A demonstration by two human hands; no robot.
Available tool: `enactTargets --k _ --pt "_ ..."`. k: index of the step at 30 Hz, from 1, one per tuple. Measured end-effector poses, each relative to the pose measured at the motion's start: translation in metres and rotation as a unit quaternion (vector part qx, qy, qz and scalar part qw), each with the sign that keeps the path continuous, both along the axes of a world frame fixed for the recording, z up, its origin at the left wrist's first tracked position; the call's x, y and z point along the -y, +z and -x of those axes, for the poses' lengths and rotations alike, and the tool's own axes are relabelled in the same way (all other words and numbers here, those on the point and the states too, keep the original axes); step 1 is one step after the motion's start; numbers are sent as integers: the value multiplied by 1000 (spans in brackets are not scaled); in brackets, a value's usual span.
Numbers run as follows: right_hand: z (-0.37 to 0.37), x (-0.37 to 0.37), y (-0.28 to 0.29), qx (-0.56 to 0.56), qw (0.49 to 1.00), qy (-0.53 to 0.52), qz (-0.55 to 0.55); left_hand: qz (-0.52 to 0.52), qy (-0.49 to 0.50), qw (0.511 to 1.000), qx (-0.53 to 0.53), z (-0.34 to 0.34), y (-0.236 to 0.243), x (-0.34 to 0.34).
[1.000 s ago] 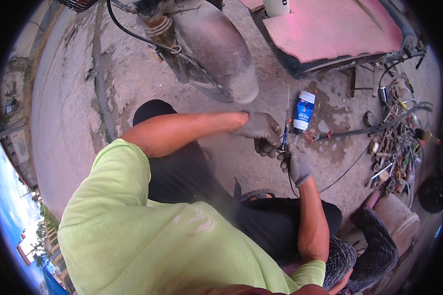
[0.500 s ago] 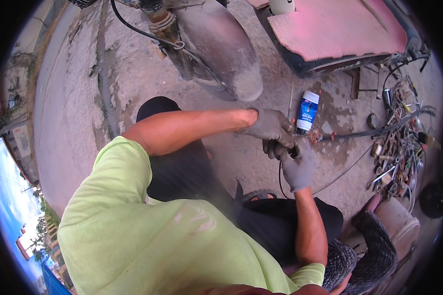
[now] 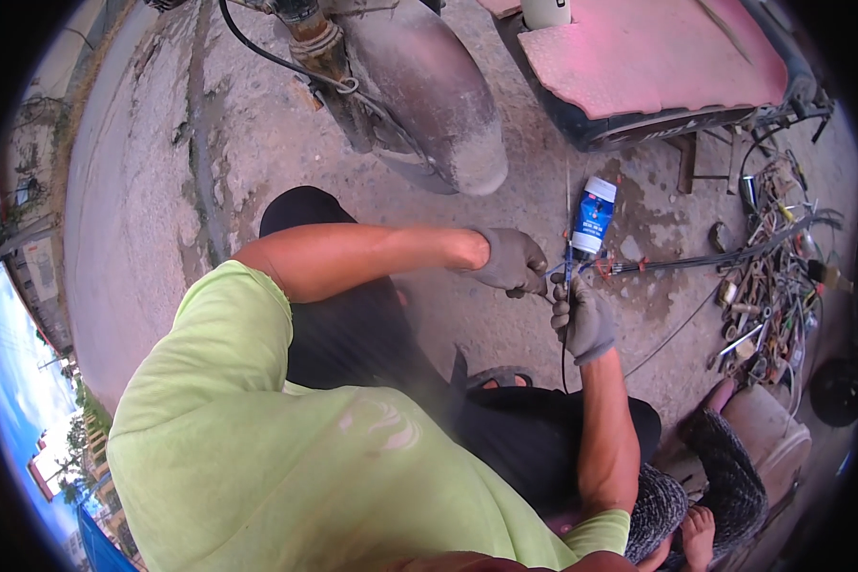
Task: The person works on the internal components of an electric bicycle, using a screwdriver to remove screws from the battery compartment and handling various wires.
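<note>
Both of my hands wear grey work gloves and meet in front of my knees. My right hand point(image 3: 586, 322) is closed around a thin black cable point(image 3: 564, 367). The cable runs down from the fist, and a slim dark end with some blue on it sticks up above the fingers. Just to the left, my left hand point(image 3: 513, 262) has its fingers pinched together, with a small thin piece at the fingertips too fine to name. Beyond the right hand, a blue and white squeeze tube point(image 3: 595, 217) lies on the concrete.
A motorcycle's dusty front mudguard point(image 3: 429, 105) stands ahead. Right of it is a box-like case with a pink cover point(image 3: 658, 57). Black cables point(image 3: 686, 260) lead to a heap of tools point(image 3: 763, 305). Another person's hand point(image 3: 698, 536) and patterned sleeve show at lower right.
My hands were pressed together over the cable and have drawn slightly apart. The left moved a little left; the right turned, so the cable's upright end now shows. The other person's hand came into view.
</note>
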State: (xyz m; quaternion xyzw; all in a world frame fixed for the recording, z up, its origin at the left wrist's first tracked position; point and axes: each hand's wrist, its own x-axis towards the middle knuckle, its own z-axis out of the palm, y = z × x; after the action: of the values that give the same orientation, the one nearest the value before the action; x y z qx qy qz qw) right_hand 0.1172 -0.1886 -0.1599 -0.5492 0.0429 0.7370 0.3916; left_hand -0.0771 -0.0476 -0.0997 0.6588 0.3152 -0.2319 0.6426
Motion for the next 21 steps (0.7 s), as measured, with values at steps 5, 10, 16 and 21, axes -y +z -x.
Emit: enactTargets --k 5,10,16,21 --pt "-7 -7 -17 -213 970 54 104 -161 6 977 141 10 -18 21" --pt "-6 -3 -29 -327 938 76 80 -161 -10 965 206 9 -7 19" --pt "3 -7 -18 -329 931 120 105 -167 -7 974 155 12 -19 20" --pt "13 -9 -2 -243 940 213 113 -149 20 982 116 10 -23 22"
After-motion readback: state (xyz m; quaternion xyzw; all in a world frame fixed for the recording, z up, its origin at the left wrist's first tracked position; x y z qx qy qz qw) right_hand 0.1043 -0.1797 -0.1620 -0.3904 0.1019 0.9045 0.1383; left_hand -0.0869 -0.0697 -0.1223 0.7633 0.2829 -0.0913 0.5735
